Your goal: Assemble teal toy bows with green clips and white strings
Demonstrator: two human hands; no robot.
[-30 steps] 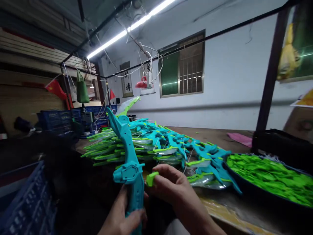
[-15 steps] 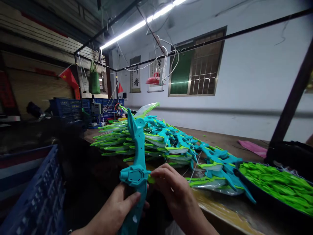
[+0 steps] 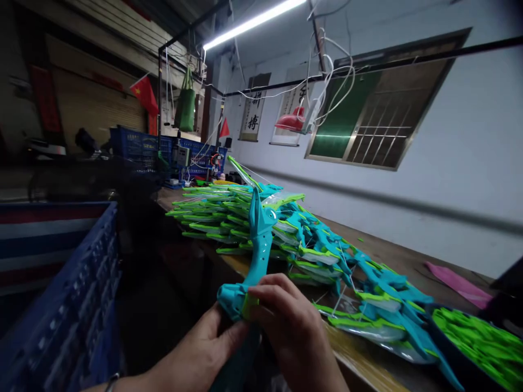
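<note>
My left hand (image 3: 204, 343) is closed around the lower part of a teal plastic toy bow body (image 3: 261, 253), held tilted in front of me. Its knobbed middle section sits just above my thumb. With bent fingers, my right hand (image 3: 292, 326) pinches a small bright green plastic piece (image 3: 248, 306) against the side of that section. Those fingers cover much of the piece and part of the hub. Beyond my hands lies a stack of teal and green toy bows (image 3: 229, 218) with white strings and clear plastic parts.
A dark tub (image 3: 457, 348) of loose green pieces (image 3: 482, 337) stands at the right. On the left is a blue plastic crate (image 3: 81, 294) with a striped liner. A pink cloth (image 3: 457, 283) lies on the table (image 3: 379, 253). A red lamp (image 3: 292, 121) hangs overhead.
My view has swung left and tilted. The toy bow body has turned, so its hexagonal face no longer faces me. My right hand has moved in closer, pressing the green piece against it.
</note>
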